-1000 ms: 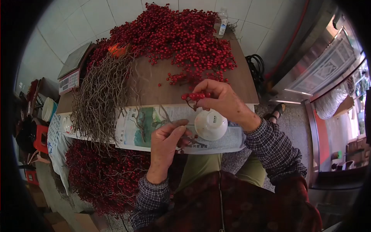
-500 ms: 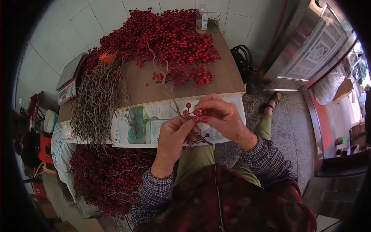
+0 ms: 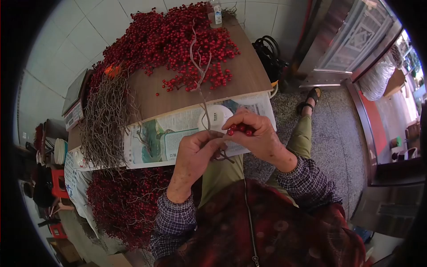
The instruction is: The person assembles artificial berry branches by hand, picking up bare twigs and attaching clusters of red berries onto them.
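Note:
My left hand [image 3: 193,158] is closed on a bare, crooked twig [image 3: 202,75] whose forked upper end reaches up over the tabletop; its dark lower end sticks out below my fingers. Close beside it, my right hand [image 3: 264,140] is closed on a small cluster of red berries [image 3: 240,129], at the twig near my left fingertips. Whether these berries are joined to the twig is hidden by my fingers. A white round object with printed marks [image 3: 215,116] shows on the newspaper [image 3: 178,142] just behind my hands.
Heaped red berry stems [image 3: 173,40] cover the table's back [image 3: 249,66]. At left are a bundle of bare twigs [image 3: 104,120] and a scale [image 3: 74,98]. More berry branches [image 3: 126,204] lie below. A bottle [image 3: 215,13] stands at the back; black cables [image 3: 269,53] hang right.
The berries that stood spread around the twig between my hands are now bunched in my right fingers. The twig stands more upright, and the white round object has come into sight. The view has shifted.

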Motion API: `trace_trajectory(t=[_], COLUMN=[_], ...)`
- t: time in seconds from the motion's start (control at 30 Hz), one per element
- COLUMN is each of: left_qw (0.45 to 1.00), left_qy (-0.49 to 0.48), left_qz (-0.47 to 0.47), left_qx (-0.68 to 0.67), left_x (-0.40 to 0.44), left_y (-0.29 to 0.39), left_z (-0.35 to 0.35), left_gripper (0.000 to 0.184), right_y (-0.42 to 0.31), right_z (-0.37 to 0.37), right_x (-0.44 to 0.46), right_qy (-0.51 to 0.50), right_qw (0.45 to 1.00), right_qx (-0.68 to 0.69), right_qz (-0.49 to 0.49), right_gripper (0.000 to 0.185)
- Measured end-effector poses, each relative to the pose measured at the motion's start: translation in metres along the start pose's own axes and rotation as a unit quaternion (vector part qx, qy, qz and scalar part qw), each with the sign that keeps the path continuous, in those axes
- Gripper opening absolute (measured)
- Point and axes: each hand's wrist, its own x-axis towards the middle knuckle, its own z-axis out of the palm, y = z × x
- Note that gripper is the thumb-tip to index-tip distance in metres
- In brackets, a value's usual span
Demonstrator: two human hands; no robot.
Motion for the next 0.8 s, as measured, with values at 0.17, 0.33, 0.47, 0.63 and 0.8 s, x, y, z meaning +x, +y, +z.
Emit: trace_trajectory(t=[0.17, 0.33, 0.47, 0.63, 0.8], left_qw=[0.997, 0.977, 0.961, 0.952, 0.937], left_qy=[0.008, 0.051, 0.092, 0.098, 0.085], left_qz=[0.026, 0.075, 0.036, 0.017, 0.010], left_qx=[0.070, 0.192, 0.257, 0.291, 0.338], left_x=[-0.004, 0.003, 0.017, 0.042, 0.059], left_y=[0.005, 0.013, 0.015, 0.011, 0.010], left_z=[-0.013, -0.018, -0.020, -0.022, -0.026], left_gripper=[0.018, 0.013, 0.012, 0.008, 0.018], right_y=[0.023, 0.058, 0.075, 0.085, 0.082], right_z=[-0.010, -0.006, 0.001, 0.000, -0.005], right_x=[-0.011, -0.024, -0.028, -0.031, -0.031], right_qy=[0.115, 0.120, 0.137, 0.134, 0.126], right_qw=[0.970, 0.979, 0.984, 0.982, 0.978], right_qx=[0.163, 0.083, 0.052, 0.063, 0.096], right_qz=[0.138, 0.139, 0.100, 0.117, 0.135], right_gripper=[0.009, 0.010, 0.011, 0.010, 0.009])
